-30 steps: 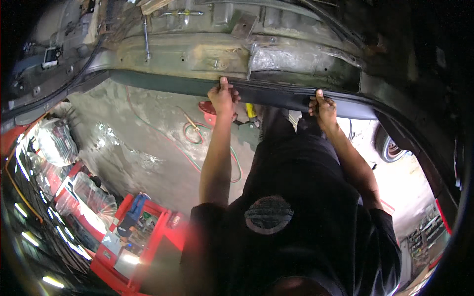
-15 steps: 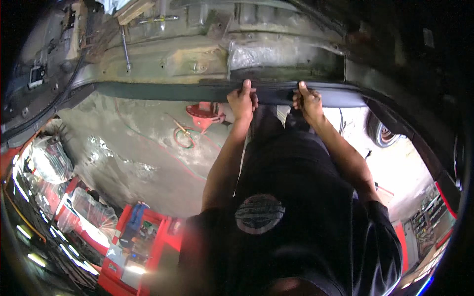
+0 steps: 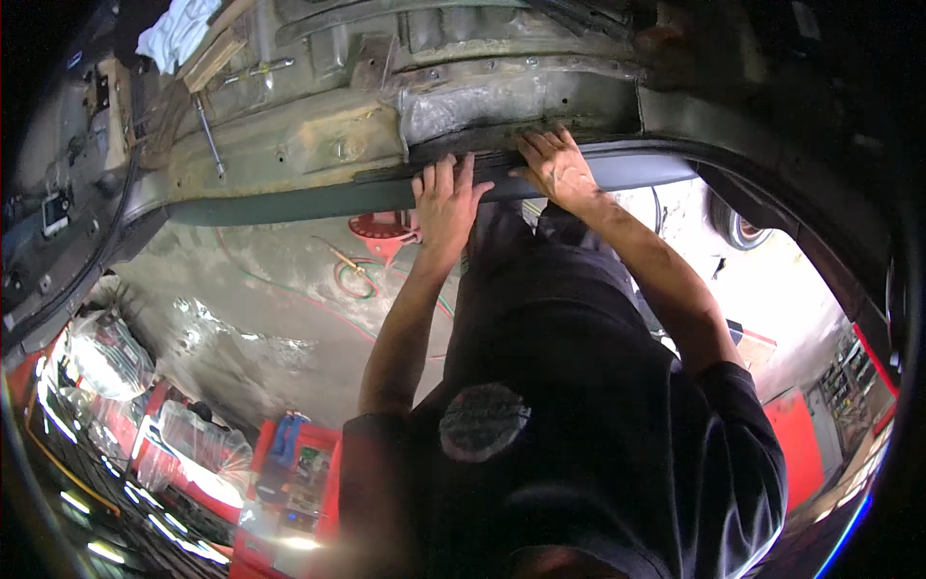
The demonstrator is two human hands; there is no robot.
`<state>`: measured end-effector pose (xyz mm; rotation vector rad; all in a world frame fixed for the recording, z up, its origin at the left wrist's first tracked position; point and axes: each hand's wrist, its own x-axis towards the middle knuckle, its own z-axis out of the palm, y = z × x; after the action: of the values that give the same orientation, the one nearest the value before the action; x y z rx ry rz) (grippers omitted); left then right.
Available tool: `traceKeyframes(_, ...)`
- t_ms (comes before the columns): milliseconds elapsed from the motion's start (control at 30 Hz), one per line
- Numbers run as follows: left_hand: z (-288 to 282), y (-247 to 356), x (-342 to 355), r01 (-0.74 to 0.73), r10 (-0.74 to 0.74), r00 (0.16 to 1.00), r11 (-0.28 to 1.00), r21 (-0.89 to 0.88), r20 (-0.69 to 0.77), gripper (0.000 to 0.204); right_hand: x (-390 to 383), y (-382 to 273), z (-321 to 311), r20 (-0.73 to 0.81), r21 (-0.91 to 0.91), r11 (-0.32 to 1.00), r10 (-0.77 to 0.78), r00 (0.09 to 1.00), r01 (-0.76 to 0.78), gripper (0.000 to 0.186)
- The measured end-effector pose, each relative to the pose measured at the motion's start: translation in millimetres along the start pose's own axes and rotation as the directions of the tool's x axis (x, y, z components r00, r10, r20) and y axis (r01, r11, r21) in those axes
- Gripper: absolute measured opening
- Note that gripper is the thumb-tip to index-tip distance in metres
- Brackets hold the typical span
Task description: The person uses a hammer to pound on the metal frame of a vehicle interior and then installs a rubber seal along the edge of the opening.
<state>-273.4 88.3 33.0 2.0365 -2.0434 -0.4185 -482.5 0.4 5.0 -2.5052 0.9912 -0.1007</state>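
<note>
My left hand (image 3: 447,203) touches the black rubber strip (image 3: 381,179) along the edge of the car body opening, fingers up and apart, thumb out to the right. A little right of it, my right hand (image 3: 559,171) lies on the same strip, fingers bent and apart over the metal lip. Beyond them is the rusty, dented metal floor panel (image 3: 340,135), with a shiny recessed section (image 3: 502,106). A long dark grey trim (image 3: 280,205) runs below the strip.
A wrench (image 3: 210,140), a wooden block (image 3: 217,56) and a pale cloth (image 3: 166,31) lie on the panel. Below are a red jack (image 3: 376,236), coiled red and green hoses (image 3: 354,280), a tire (image 3: 733,222), a red tool cart (image 3: 328,454) and plastic-wrapped items (image 3: 198,444).
My hands have shifted from gripping the strip's edge with thumbs up to lying over it, fingers extended. The right hand has moved up and leftward; the view has shifted slightly.
</note>
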Motion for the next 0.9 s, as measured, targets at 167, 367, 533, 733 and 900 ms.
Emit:
traceKeyframes(167,24.2,-13.3,18.9,-0.177,0.179,0.980,0.984,0.020,-0.092,0.045,0.1,3.6,7.9,-0.057,0.013,0.998,-0.065,0.996,0.066,0.048)
traceKeyframes(367,36.4,-13.3,21.4,-0.156,0.156,0.988,0.988,0.016,0.008,0.036,2.6,14.1,22.0,-0.079,0.120,0.991,-0.051,0.996,0.061,0.039)
traceKeyframes(533,24.2,-16.9,19.5,-0.134,0.136,0.990,0.988,-0.074,0.026,0.039,5.7,4.0,5.5,-0.096,0.077,0.995,-0.051,0.994,0.058,0.040)
traceKeyframes(733,30.9,-23.3,25.5,-0.219,0.220,0.975,0.975,0.035,-0.039,0.043,16.1,0.0,13.9,-0.093,0.020,0.980,-0.195,0.976,0.197,0.046)
traceKeyframes(900,37.4,-22.5,19.5,-0.218,0.217,0.976,0.975,0.052,0.030,0.037,13.7,4.3,14.8,-0.140,-0.029,0.963,-0.269,0.953,0.267,0.042)
